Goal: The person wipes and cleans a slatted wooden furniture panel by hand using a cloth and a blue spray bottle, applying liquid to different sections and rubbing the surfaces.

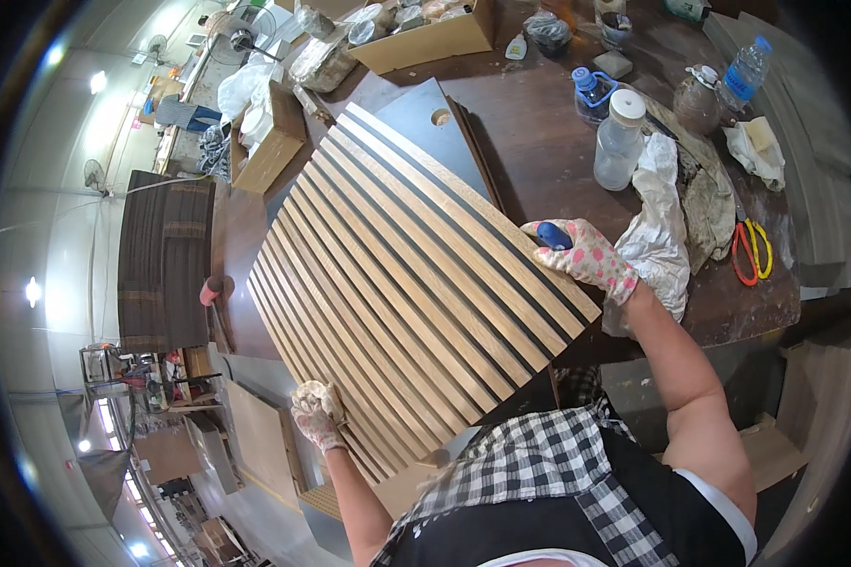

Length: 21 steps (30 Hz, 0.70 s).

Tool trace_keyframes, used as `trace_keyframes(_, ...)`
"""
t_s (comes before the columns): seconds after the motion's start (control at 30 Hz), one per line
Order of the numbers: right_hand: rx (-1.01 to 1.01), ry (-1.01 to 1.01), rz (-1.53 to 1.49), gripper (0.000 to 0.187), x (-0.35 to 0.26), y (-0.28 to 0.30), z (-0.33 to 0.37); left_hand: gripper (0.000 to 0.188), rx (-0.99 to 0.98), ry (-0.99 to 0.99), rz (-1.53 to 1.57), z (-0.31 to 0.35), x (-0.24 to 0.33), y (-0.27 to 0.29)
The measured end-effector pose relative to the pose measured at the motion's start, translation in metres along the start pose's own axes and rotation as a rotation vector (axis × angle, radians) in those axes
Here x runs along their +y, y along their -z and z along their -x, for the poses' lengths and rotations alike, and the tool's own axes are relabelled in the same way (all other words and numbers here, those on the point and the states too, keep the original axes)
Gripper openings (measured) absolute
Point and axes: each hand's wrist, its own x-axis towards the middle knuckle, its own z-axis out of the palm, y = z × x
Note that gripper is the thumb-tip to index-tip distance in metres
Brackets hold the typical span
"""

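A slatted wood panel (397, 274), pale strips parted by dark grooves, lies tilted across the table in front of me. My right hand (586, 257), in a white glove with pink spots, is at its right edge. It is closed on a blue-handled tool (552, 236), whose working end I cannot make out. At the panel's lower left edge my gloved left hand (318, 421) is closed around what looks like a crumpled pale rag (317, 397). The fingers there are partly hidden. Beneath the slatted panel's far end shows a stack of grey boards (425, 118).
Right of the panel are a clear jar (620, 142), white cloths (660, 222), red-and-yellow scissors (749, 250) and a water bottle (745, 71). Cardboard boxes (425, 52) stand on the far side. A red-headed mallet (212, 291) lies left, near stacked dark panels (165, 260).
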Motion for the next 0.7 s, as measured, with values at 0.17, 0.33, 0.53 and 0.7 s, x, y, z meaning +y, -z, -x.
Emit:
trace_keyframes(0.17, 0.089, -0.008, 0.414, 0.038, -0.017, 0.008, 0.004, 0.035, 0.034, 0.042, 0.085, -0.007, -0.012, 0.01)
trace_keyframes(0.33, 0.074, 0.306, -0.536, 0.027, -0.066, 0.024, 0.0, 0.035, 0.202, -0.528, 0.302, -0.022, 0.029, 0.0)
trace_keyframes(0.53, 0.287, 0.357, -0.635, 0.016, -0.12, -0.045, -0.079, 0.031, -0.342, -0.486, 0.441, 0.006, 0.195, -0.087)
trace_keyframes(0.7, 0.182, 0.433, -0.756, 0.014, -0.125, -0.082, -0.179, 0.028, -0.45, -1.041, 0.224, 0.024, 0.27, -0.155)
